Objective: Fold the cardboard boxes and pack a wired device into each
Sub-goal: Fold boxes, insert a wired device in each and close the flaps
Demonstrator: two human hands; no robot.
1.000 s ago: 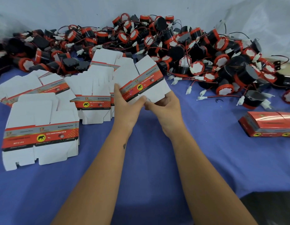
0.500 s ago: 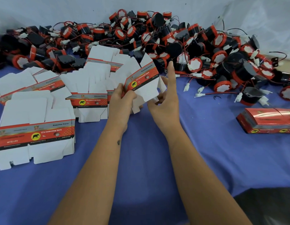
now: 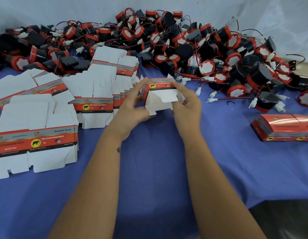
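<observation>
A half-folded box (image 3: 160, 94) is held just above the blue desk (image 3: 149, 169), near the middle, its white flaps turned toward the camera. It is gripped on one side by the left hand (image 3: 130, 109) and on the other by the right hand (image 3: 187, 104), the fingers of both curled around its walls. Flat boxes (image 3: 35, 135) are stacked to the left. Wired horns (image 3: 193, 54) are heaped behind. Finished boxes (image 3: 286, 128) lie at the right.

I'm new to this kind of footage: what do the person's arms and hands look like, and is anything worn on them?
Both forearms are bare, with no sleeves in view. The left hand and right hand wear no gloves, and no rings or watch show. The left forearm has one small dark mark near the wrist.
</observation>
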